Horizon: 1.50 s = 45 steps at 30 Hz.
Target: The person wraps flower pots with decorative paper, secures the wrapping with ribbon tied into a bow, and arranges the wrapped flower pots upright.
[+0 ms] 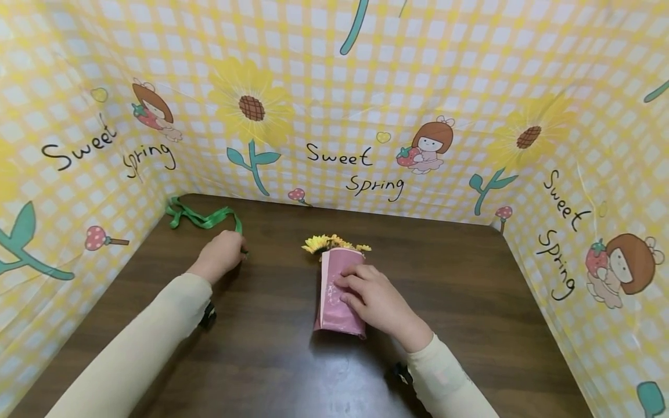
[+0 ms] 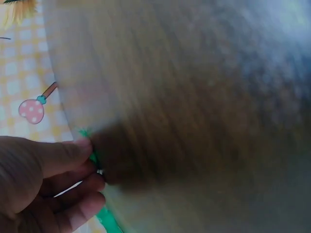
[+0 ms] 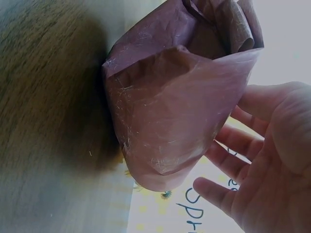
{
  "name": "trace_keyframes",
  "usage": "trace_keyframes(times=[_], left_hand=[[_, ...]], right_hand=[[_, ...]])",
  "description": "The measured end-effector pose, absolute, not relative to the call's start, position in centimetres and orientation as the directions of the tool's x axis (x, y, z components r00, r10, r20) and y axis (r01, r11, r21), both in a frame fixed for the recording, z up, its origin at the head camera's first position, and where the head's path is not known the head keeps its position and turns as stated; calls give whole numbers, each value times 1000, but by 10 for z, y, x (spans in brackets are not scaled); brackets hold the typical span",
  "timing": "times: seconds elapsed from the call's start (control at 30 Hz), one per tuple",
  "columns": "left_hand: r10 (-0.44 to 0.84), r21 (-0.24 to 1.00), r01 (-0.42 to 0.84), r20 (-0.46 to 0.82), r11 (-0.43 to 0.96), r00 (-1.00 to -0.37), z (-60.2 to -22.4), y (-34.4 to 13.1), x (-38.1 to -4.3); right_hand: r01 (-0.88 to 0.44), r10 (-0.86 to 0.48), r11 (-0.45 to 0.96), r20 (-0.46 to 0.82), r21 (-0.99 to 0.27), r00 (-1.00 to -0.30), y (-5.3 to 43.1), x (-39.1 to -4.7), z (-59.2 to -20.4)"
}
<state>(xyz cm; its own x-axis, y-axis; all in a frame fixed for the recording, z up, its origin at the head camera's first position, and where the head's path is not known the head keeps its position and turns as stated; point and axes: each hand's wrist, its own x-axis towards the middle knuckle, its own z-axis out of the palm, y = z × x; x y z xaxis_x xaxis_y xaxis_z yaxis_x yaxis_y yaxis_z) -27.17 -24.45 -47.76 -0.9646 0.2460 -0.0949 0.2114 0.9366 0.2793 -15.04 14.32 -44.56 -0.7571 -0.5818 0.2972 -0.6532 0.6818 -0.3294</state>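
Observation:
In the head view a bouquet wrapped in pink paper [image 1: 338, 318] lies on the table, its yellow flowers [image 1: 316, 244] showing at the far end. My right hand [image 1: 382, 301] rests its fingertips on top of the wrapper from the right, fingers fairly straight. The right wrist view shows the folded, open end of the paper [image 3: 160, 121] beside that hand. On the left, my left hand [image 1: 219, 254] pinches a green ribbon [image 1: 211, 219] between thumb and fingers near one end. The frayed ribbon tip pokes out past the thumb [image 2: 73, 151] in the left wrist view.
Everything lies on a dark wooden table [image 1: 434, 255]. Yellow checked cloth [image 1: 324, 110] with printed flowers and figures walls it in at the back and both sides. The rest of the ribbon trails to the back left corner.

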Motion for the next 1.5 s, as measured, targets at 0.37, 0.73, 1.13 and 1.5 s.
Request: trace_keyframes(times=[0.37,0.73,1.13,1.5], left_hand=[[150,384,109,-81,917,-985,-474,-240,-280],[87,601,68,-3,796,-996,-416,-210,-292],[52,789,-25,-72,614,-996,-386,-121,-325],[158,879,-30,-119,476,-980,-383,-26,-323]], right_hand=[[-646,-572,695,301,-316,-763,142,-150,-448],[-645,-575,703,294,-301,-764,143,-152,-448],[-662,-580,692,324,-288,-748,142,-150,-447],[-667,-589,690,318,-282,-743,143,-150,-449]])
